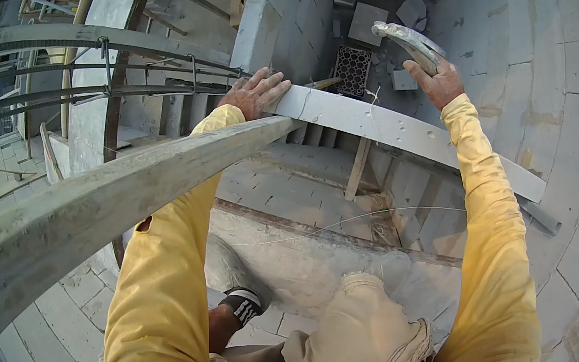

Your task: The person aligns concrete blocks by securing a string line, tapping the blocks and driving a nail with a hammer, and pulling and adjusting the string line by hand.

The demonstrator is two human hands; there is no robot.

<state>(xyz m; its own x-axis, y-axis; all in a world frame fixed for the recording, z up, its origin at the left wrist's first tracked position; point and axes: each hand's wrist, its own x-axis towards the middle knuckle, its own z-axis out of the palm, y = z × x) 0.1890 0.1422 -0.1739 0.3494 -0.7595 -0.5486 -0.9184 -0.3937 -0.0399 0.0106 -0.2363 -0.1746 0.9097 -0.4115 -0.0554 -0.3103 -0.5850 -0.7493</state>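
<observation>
My left hand (256, 94) lies with its fingers spread on the left end of a long white block (378, 121), beside a grey block wall. In my right hand (440, 83) is a curved, pale-coated metal tool (409, 41), raised above the floor to the right of the white block. My fingers wrap round its lower end. The white block slopes down to the right and has small pits on its face. A thin wire (373, 96) sticks up near its upper edge.
A large grey beam (111, 189) crosses from the left to near my left hand. Steel bars (68, 102) run at the upper left. Beyond the white block are a black crate (352, 70) and broken block pieces (411, 10). A wooden prop (357, 169) stands below it.
</observation>
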